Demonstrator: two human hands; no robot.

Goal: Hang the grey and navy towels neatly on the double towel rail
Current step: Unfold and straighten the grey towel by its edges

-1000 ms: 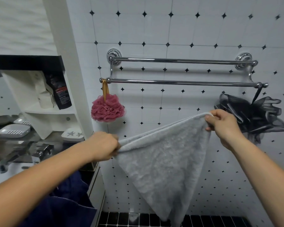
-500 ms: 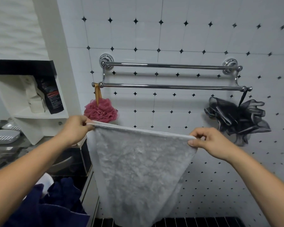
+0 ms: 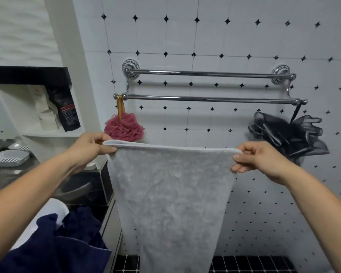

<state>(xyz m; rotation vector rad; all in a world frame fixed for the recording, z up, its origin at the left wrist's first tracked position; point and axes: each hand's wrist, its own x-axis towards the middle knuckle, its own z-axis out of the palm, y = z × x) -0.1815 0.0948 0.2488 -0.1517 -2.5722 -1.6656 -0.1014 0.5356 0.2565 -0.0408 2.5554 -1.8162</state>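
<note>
Left hand (image 3: pixel 91 148) and right hand (image 3: pixel 258 160) are pinching the grey towel (image 3: pixel 173 194) corners taut — keeping the edge level while lifting over the front bar (image 3: pixel 205 98) — bar bare.

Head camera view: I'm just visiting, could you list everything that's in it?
grey towel: 1, light grey, held spread out below the rail
navy towel: 1, dark blue, bunched at lower left
double towel rail: 1, chrome, on the tiled wall, no towel on either bar
pink bath puff: 1, pink, hanging from the lower bar's left end
black bath puff: 1, black, hanging from the lower bar's right end
dark pouch: 1, black, on the white shelf at left
soap dish: 1, pale grey, far left ledge
left hand: 1, pinching the towel's top left corner
right hand: 1, pinching the towel's top right corner
</note>
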